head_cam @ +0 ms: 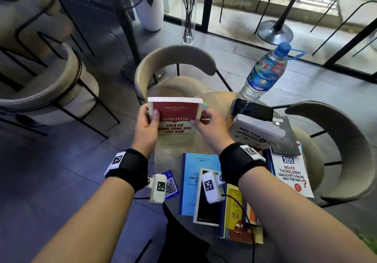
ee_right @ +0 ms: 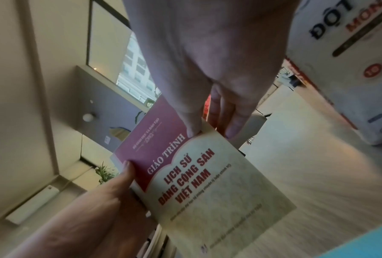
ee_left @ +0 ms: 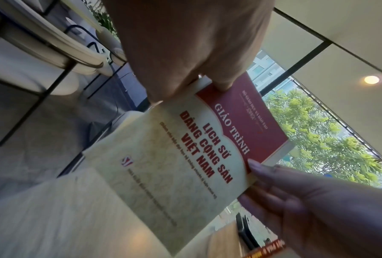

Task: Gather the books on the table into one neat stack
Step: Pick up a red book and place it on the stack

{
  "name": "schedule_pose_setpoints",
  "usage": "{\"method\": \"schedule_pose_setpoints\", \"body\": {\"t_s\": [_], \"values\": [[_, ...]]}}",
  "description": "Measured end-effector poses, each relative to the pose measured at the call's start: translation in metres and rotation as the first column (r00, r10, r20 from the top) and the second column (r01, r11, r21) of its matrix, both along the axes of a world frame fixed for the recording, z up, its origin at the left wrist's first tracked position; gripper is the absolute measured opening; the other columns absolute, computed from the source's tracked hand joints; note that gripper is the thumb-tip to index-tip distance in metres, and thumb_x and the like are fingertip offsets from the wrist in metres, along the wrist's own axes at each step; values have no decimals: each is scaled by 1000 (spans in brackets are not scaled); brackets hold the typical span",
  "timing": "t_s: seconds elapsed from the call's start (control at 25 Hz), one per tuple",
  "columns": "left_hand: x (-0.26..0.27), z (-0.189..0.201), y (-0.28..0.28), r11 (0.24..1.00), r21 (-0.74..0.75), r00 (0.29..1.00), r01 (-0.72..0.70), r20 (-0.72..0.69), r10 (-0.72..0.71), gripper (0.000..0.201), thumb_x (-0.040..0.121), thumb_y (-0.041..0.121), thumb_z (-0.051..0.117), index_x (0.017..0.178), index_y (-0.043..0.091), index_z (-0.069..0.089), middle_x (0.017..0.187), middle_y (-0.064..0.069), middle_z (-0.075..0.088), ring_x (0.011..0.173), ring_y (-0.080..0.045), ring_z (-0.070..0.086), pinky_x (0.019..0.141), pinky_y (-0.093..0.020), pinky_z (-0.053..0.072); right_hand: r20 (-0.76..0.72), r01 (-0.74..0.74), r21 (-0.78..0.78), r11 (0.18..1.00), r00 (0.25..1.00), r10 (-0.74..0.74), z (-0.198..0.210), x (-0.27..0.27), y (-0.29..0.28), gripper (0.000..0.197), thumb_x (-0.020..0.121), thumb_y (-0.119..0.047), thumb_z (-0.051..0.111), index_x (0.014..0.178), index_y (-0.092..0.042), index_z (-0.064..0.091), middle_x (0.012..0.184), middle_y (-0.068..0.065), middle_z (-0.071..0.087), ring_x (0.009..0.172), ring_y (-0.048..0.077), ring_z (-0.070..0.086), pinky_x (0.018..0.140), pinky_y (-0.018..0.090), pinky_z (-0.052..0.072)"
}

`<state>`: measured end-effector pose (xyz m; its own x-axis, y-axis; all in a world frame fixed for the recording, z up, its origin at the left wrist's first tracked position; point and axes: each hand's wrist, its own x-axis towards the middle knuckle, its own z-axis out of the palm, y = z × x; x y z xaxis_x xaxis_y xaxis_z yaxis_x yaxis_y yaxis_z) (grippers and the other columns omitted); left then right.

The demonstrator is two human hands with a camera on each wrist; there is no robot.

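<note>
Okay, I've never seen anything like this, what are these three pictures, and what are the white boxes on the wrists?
No machine here: a person's two bare hands, with a small white camera box strapped on each wrist. The wide picture comes from a camera on the head, looking down. The other two look along each wrist at the fingers, so they seem tilted. The left hand and the right hand both grip one red and cream book, held up off the round table. On the table lie more books, among them a blue book and a yellow book, and a water bottle stands there.
</note>
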<state>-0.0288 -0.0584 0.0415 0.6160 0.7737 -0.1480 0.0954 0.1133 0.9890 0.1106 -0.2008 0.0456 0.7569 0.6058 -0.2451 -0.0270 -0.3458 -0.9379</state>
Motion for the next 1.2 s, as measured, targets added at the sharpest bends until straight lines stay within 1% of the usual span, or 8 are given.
{"method": "schedule_pose_setpoints", "body": {"t_s": [0.12,0.24,0.44,0.64,0.96,1.04,1.12,1.2], "values": [[1,-8,-14,999,13,999,38,-15,-38,19,109,22,43,124,13,51,109,-3,67,97,-6,63,84,-25,55,75,48,-12,999,996,-47,-12,-3,-16,25,91,-14,75,111,-28,69,105,-10,74,101,9,70,93,35,58],[-3,-20,-27,992,27,990,125,-70,-123,23,108,19,44,131,18,49,116,1,66,101,5,62,94,-23,52,89,91,-13,996,992,-90,-32,-9,-36,31,91,-14,74,111,-38,66,110,-10,75,106,9,71,96,41,59],[-14,-44,-40,988,12,974,152,-170,-147,27,108,15,44,134,23,48,122,11,64,109,13,58,98,-15,46,31,116,-1,993,993,-116,-46,-12,-51,28,92,-9,74,110,-29,68,109,-8,75,104,6,70,92,28,58],[-7,-47,-46,987,-15,944,163,-289,-160,44,102,-7,47,143,7,45,125,-3,59,113,-11,56,82,0,47,-54,92,-28,995,994,-93,-61,-7,-45,29,92,-7,74,120,-13,71,113,0,77,107,13,71,88,22,53],[3,-47,-50,977,117,941,179,-311,-135,32,103,-1,47,129,17,56,120,0,65,110,-13,61,95,-25,51,29,149,20,989,988,-150,-56,-12,-60,25,96,-9,69,119,-13,74,114,-2,77,109,13,71,96,32,57],[8,-41,-55,969,136,937,204,-313,-153,32,104,2,47,126,23,58,119,7,68,105,-5,64,88,-17,52,37,167,31,986,985,-168,-49,-15,-73,26,96,-10,69,121,-17,74,116,-7,76,111,8,70,98,28,55],[13,-34,-63,962,121,926,243,-325,-193,33,104,6,47,123,31,59,102,28,70,94,17,62,77,-5,48,37,195,36,980,980,-197,-45,-16,-87,25,96,-10,69,120,-18,74,114,-8,76,111,9,70,98,29,55],[18,-33,-77,959,93,917,269,-328,-225,32,105,7,47,123,32,58,96,31,69,88,25,60,73,-1,46,27,232,31,972,972,-233,-45,-15,-104,22,96,-11,69,116,-19,75,111,-8,77,108,11,70,98,35,56]]}}
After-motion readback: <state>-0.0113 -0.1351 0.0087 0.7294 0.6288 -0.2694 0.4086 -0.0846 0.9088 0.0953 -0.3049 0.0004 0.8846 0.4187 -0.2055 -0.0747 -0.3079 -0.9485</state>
